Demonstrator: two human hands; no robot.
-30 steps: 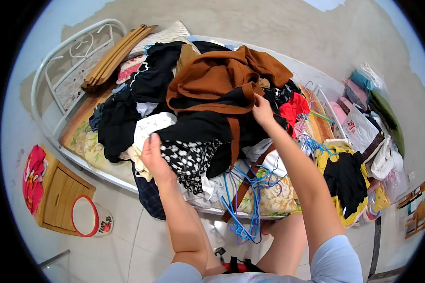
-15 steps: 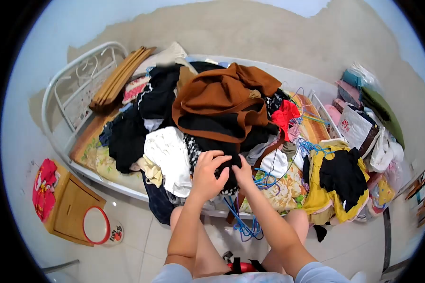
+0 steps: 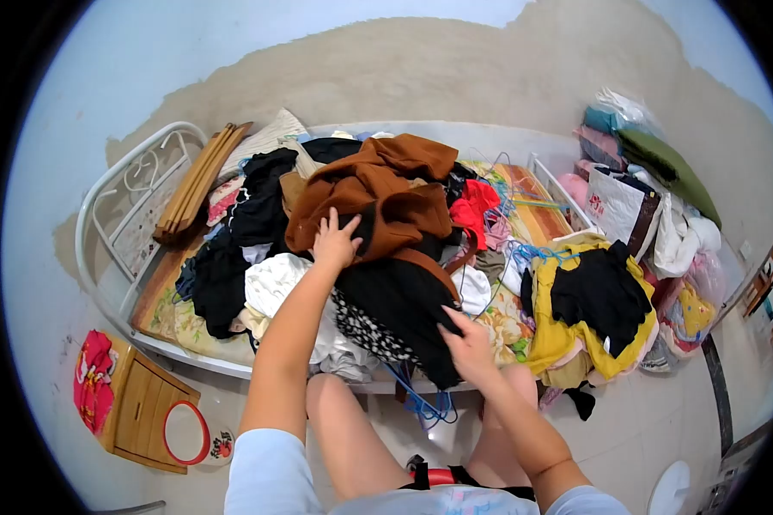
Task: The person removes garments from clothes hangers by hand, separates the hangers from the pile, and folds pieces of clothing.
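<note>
My left hand point(image 3: 336, 241) lies with its fingers spread on a brown coat point(image 3: 386, 184) heaped on top of the clothes pile. My right hand point(image 3: 471, 345) pinches the edge of a black garment point(image 3: 399, 296), which is pulled out toward me over the front of the bed. Below it shows a black-and-white patterned cloth point(image 3: 365, 330). To the left of these are a white garment point(image 3: 273, 283) and a black one point(image 3: 221, 287). A red cloth point(image 3: 473, 209) sits to the right of the coat.
The bed has a white metal frame point(image 3: 86, 202), with wooden slats point(image 3: 199, 184) at its left end. Yellow clothing point(image 3: 545, 330) and a black top point(image 3: 601, 287) lie at the right. Blue hangers point(image 3: 425, 405) dangle in front. A bin point(image 3: 185, 433) and wooden cabinet point(image 3: 150, 412) stand left.
My left hand has moved up and left onto the brown coat. The right hand has come down and right, drawing the black garment out toward me. The view has shifted.
</note>
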